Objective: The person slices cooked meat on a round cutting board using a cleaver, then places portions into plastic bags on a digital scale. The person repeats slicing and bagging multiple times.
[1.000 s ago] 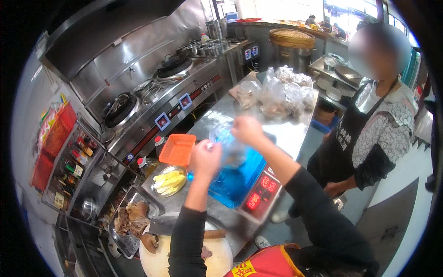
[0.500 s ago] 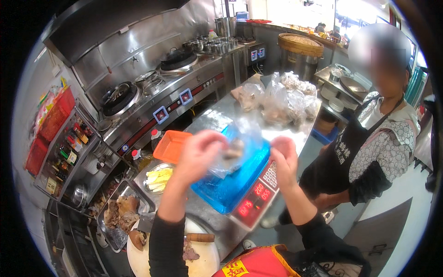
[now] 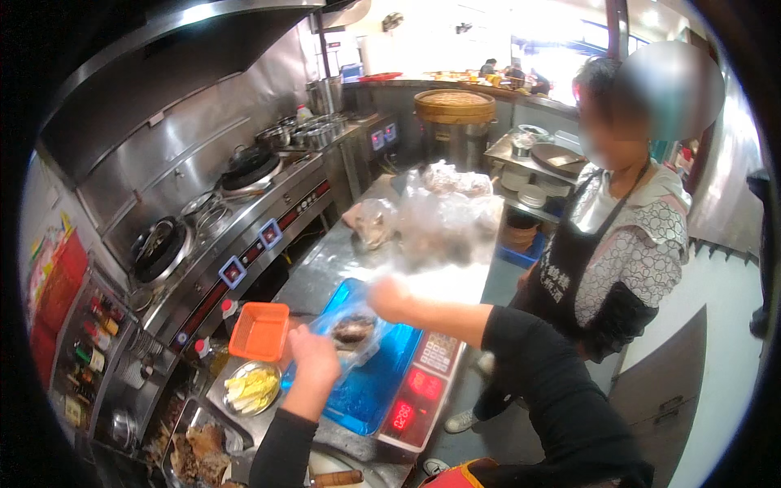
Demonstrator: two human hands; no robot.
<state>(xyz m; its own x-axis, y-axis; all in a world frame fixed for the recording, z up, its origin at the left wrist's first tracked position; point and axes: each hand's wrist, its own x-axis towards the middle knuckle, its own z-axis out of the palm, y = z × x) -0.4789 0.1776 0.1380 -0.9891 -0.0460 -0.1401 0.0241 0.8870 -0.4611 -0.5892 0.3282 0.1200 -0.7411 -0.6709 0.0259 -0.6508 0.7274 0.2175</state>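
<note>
A clear plastic bag (image 3: 376, 345) with a dark brown piece of meat (image 3: 352, 328) inside is over the blue tray (image 3: 358, 420). My left hand (image 3: 315, 359) is closed on the bag's left edge. Across from it, my right hand (image 3: 392, 299) is at the bag's upper right side, its fingers smeared by motion, so I cannot tell its grip. The tray sits on a scale (image 3: 416, 407) with a lit red display. Left of the tray are an orange basket (image 3: 259, 332) and a metal plate of yellow-green leaves (image 3: 250, 389).
Filled clear bags (image 3: 439, 215) lie on the far end of the steel table (image 3: 329, 264). A co-worker in a black apron (image 3: 561, 252) stands close on the right. At lower left are a metal tray of meat (image 3: 195, 455) and a knife handle (image 3: 338, 478). Woks (image 3: 159, 252) line the left stove.
My left hand has moved down and left with the bag. My right hand has swung from the tray's right side to the bag's far side. The view has shifted.
</note>
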